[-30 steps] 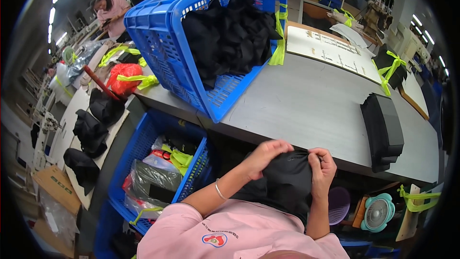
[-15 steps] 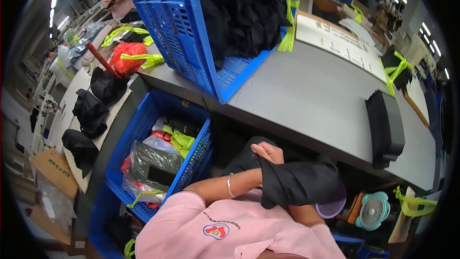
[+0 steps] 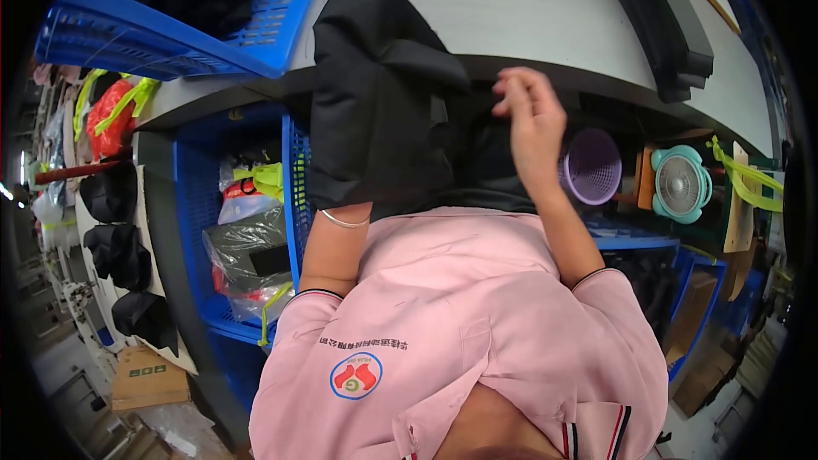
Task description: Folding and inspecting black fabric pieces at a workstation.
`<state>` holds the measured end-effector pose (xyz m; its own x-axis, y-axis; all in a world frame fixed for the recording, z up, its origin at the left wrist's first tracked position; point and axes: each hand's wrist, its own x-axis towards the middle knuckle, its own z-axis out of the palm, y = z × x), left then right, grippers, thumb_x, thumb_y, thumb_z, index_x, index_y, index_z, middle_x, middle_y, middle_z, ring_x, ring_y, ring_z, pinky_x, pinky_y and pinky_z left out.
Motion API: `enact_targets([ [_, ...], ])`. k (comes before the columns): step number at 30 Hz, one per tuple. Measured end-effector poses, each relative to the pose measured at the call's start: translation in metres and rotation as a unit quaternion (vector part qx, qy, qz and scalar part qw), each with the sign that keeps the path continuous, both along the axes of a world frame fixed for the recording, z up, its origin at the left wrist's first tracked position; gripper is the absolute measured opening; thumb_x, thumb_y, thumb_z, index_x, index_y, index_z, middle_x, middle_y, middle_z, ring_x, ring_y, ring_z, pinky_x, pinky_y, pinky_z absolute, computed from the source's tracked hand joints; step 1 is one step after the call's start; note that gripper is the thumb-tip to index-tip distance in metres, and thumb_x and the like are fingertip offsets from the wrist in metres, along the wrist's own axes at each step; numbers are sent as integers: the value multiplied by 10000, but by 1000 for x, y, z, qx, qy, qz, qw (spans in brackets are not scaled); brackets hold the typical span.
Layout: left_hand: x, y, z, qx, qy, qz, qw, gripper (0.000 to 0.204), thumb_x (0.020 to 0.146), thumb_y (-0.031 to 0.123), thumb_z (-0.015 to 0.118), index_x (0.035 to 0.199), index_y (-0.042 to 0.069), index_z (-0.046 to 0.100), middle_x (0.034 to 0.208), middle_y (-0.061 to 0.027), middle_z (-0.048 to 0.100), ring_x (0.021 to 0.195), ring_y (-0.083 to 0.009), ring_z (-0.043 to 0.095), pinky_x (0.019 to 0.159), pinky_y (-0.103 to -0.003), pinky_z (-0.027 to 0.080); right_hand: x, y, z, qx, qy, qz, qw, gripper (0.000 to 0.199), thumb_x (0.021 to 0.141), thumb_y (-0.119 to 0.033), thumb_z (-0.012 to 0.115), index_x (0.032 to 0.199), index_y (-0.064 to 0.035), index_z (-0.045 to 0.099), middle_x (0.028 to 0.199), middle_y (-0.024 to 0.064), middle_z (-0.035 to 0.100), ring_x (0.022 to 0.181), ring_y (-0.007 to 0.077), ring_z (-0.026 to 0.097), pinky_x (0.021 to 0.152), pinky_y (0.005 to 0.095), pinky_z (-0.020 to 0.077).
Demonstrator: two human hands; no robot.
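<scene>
Crate [image 3: 191,221], blue, with wrapped packets, at frame left; then black cloth [image 3: 375,119], left of upper centre, hiding the left hand — its grip cannot be told. Right of it, the right hand [image 3: 530,115] hovers near the worktop [image 3: 511,0], loosely open, empty — beyond, a purple basket [image 3: 590,169] and teal fan [image 3: 680,186].

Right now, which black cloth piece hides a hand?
The cloth beyond the silver bracelet, over the left hand; three pieces at far left lie on a pale board.

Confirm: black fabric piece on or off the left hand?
On: the black fabric piece hides the left hand; bare forearm and a silver metal bangle show below its edge. Whether it wraps fully around, I cannot tell.
</scene>
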<state>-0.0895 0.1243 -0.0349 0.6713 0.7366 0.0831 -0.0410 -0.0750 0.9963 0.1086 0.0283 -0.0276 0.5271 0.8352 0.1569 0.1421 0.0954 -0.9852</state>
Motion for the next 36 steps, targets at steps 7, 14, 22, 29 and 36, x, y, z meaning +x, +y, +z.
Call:
enact_targets([
  [7, 26, -39, 35, 224, 90, 129, 962, 563, 1003, 167, 568, 1498, 26, 340, 1451, -110, 466, 1240, -186, 517, 1059, -290, 408, -20, 32, 32, 29, -225, 118, 967, 295, 843, -257, 759, 855, 20, 658, 888, 122, 617, 767, 243, 586, 696, 332, 465],
  [14, 6, -44, 42, -256, -220, 124, 933, 555, 948, 33, 529, 1473, -23, 358, 1439, -154, 488, 1314, -274, 480, 1141, -313, 344, -12, 17, 45, 58, 230, 372, 897, 196, 916, -182, 707, 848, 1, 682, 769, -50, 517, 752, 59, 481, 687, 233, 394],
  [22, -36, -69, -90, 286, 151, 33, 946, 498, 929, 143, 629, 1384, -13, 498, 1416, -161, 520, 1277, -273, 513, 1113, -356, 381, 37, 85, 40, 25, 222, 186, 957, 211, 1011, -205, 575, 1139, -88, 696, 1245, 100, 589, 1044, 163, 563, 936, 283, 440],
  [29, -13, -34, -36, 266, 90, 130, 951, 519, 923, 140, 634, 1395, -11, 480, 1415, -159, 519, 1273, -269, 515, 1104, -359, 390, 8, 34, 33, 153, -326, 31, 932, 521, 784, -121, 777, 1262, -24, 590, 1227, 151, 598, 1109, 274, 593, 952, 353, 475],
  [36, 24, -34, -4, 324, 114, 155, 926, 538, 934, 175, 628, 1410, -5, 453, 1416, -151, 516, 1269, -263, 517, 1096, -361, 400, 9, 59, -2, 184, -501, -74, 843, 633, 691, 5, 739, 1296, -63, 564, 969, 83, 661, 843, 239, 628, 836, 379, 512],
])
